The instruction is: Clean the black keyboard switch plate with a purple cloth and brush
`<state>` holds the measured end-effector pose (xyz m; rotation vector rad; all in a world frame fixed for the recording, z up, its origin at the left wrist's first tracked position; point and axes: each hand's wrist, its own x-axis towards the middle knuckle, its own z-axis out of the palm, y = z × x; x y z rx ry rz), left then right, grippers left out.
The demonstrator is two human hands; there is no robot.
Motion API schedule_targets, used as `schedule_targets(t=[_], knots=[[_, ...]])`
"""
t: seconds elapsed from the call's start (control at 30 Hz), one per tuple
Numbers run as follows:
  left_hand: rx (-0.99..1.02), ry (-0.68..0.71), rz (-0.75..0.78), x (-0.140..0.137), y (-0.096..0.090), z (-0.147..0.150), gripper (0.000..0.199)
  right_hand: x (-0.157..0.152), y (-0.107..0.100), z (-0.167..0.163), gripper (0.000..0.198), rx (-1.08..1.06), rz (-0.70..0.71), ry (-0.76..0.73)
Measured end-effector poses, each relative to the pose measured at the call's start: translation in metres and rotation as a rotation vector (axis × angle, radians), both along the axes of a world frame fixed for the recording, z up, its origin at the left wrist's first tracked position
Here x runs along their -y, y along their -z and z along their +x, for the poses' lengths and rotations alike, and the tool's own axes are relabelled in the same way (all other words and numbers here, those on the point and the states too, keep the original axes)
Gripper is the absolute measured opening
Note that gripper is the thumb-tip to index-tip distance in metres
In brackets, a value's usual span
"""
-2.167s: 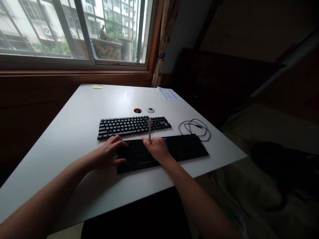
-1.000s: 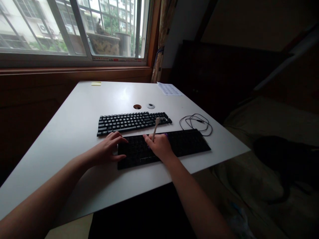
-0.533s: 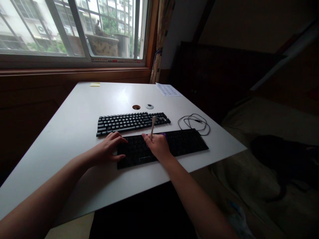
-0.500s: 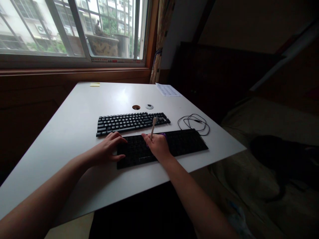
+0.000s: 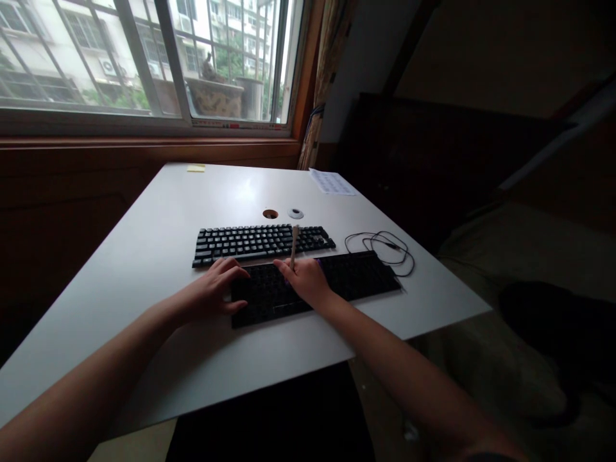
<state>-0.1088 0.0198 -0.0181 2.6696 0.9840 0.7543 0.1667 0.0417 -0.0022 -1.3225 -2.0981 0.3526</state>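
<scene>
A flat black keyboard piece (image 5: 359, 276) lies nearest me on the white table; its surface is too dark to show detail. My left hand (image 5: 216, 285) is at its left end, thumb and fingers apart, the tips resting on top. My right hand (image 5: 308, 279) is closed around a brush with a thin beige handle (image 5: 294, 247), which stands upright above the fist. The brush's lower end is over the middle of the black piece, largely hidden by my hand, with a bit of purple (image 5: 318, 261) showing. Just behind lies a second keyboard (image 5: 240, 240) with its keycaps on.
A coiled black cable (image 5: 385, 240) lies at the right of the white table (image 5: 144, 256). Toward the back are a cable hole (image 5: 270, 214), its round cover (image 5: 295, 213), printed paper (image 5: 332, 182) and a yellow note (image 5: 196, 168). A barred window (image 5: 144, 58) stands beyond.
The view has shifted slightly, so the scene sits lower and to the right. The brush handle stands straighter, and less purple shows under my right hand. My left hand stays on the keyboard's end.
</scene>
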Motion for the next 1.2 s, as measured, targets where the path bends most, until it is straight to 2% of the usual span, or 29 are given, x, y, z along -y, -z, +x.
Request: schedule_targets(t=[0.13, 0.23, 0.33, 0.5, 0.63, 0.8, 0.97, 1.13, 1.2], knots=[[-0.009, -0.013, -0.022, -0.002, -0.001, 0.002, 0.046, -0.013, -0.006, 0.008, 0.061, 0.039, -0.028, -0.132], [-0.017, 0.001, -0.055, -0.002, -0.003, 0.001, 0.046, -0.023, -0.015, 0.017, 0.062, 0.088, -0.178, -0.347], [-0.013, 0.017, -0.078, -0.002, -0.004, 0.0, 0.046, -0.031, -0.021, 0.024, 0.059, 0.091, -0.288, -0.472], [-0.016, 0.025, -0.103, -0.003, -0.005, -0.001, 0.047, -0.031, -0.024, 0.03, 0.047, 0.014, -0.198, -0.566], [-0.017, 0.015, -0.121, -0.003, -0.006, -0.001, 0.047, -0.028, -0.027, 0.035, 0.042, -0.139, -0.11, -0.575], [-0.031, -0.002, -0.138, 0.0, -0.007, 0.0, 0.048, -0.031, -0.024, 0.039, 0.053, -0.129, -0.015, -0.516], [-0.032, -0.02, -0.149, 0.002, -0.009, 0.001, 0.048, -0.031, -0.018, 0.038, 0.064, -0.114, -0.037, -0.469], [-0.024, -0.042, -0.135, 0.002, -0.008, 0.003, 0.048, -0.027, -0.012, 0.034, 0.068, -0.185, -0.159, -0.437], [-0.023, -0.048, -0.139, 0.003, -0.009, 0.003, 0.049, -0.026, -0.009, 0.033, 0.068, -0.211, -0.161, -0.417]])
